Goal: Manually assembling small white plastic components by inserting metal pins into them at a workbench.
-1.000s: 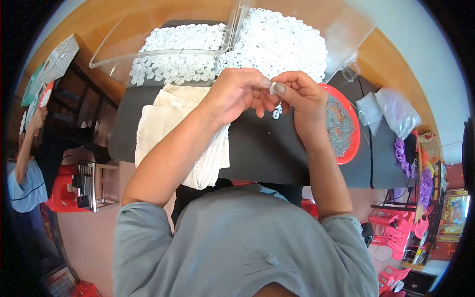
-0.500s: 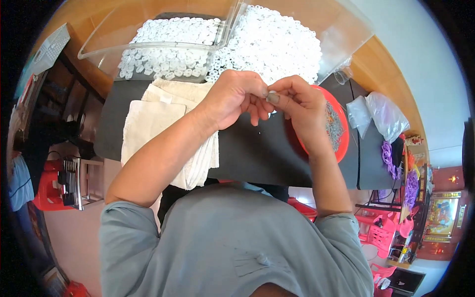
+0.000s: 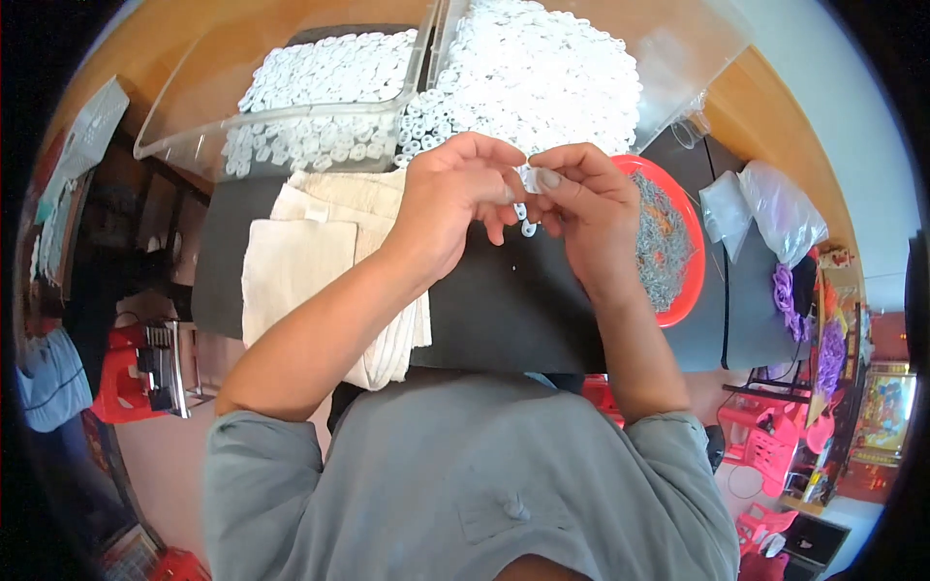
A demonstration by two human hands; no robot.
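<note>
Well, head view, the only one. Both hands meet above a dark table (image 3: 513, 324), near its far side. Right hand (image 3: 593, 198): thumb and forefinger pinched on a small white piece (image 3: 529, 179), nail uppermost; other fingers curled under, tips mostly hidden. Left hand (image 3: 455, 194): thumb and forefinger narrowed to the piece's left edge, remaining fingers loosely bent. The piece sits between the two sets of fingertips; its outline is part covered, so its full shape is hard to make out.

Just below the fingers, two loose white pieces (image 3: 528, 229) with dark spots; they seem to lie on the table, the upper one partly behind the left fingers.

Beyond: a left clear bin (image 3: 170, 126) and a right clear bin (image 3: 697, 48), both heaped with white pieces; glare washes out the right heap, and the frame's top edge cuts off both bins. Folded cream cloths (image 3: 298, 276) lie left, the left forearm crossing them. Right of the right hand, a red basin (image 3: 692, 286) of thin grey bits, too fine to tell singly, some orange among them; wrist and forearm cover its left side. Farther right, a clear plastic bag (image 3: 783, 213), crumpled, contents unclear.

Far left, another person's light blue clothing (image 3: 53, 378), much of the figure lost in shadow and the dark fisheye rim.
</note>
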